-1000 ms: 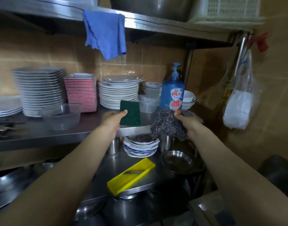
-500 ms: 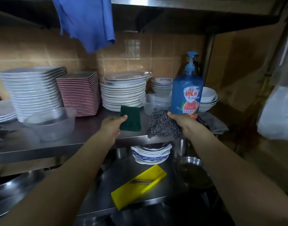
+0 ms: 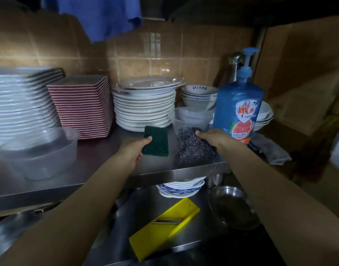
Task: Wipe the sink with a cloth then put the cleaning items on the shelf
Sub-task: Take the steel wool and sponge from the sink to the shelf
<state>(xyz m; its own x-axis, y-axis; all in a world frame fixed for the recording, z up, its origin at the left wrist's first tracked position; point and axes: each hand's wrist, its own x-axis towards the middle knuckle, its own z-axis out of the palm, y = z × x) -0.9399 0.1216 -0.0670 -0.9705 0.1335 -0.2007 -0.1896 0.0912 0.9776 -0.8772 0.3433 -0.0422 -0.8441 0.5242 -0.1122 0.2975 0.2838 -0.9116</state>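
The step in hand looks like the last one, putting the cleaning items on the shelf [image 3: 107,169]; the sink itself is out of view, so I cannot tell how the wiping went. The soap bottle [image 3: 239,108] already stands on the shelf, and everything else is easiest placed from it. Just left of the bottle, the right hand [image 3: 212,138] curls its fingers over the top of a wad of steel wool [image 3: 191,148], which seems to rest on the shelf near the front edge. Further left of the bottle, the left hand [image 3: 133,150] pinches the near corner of a green sponge [image 3: 157,141], thumb on top. The sponge is low over the shelf, though whether it touches I cannot tell. A grey cloth [image 3: 268,148] lies crumpled just right of the bottle. Behind the sponge, left of the bottle, is a stack of white plates [image 3: 145,106]. The next move probably calls for settling both items flat, back from the front edge, then opening the fingers and drawing the hands away without nudging the bottle or plates.
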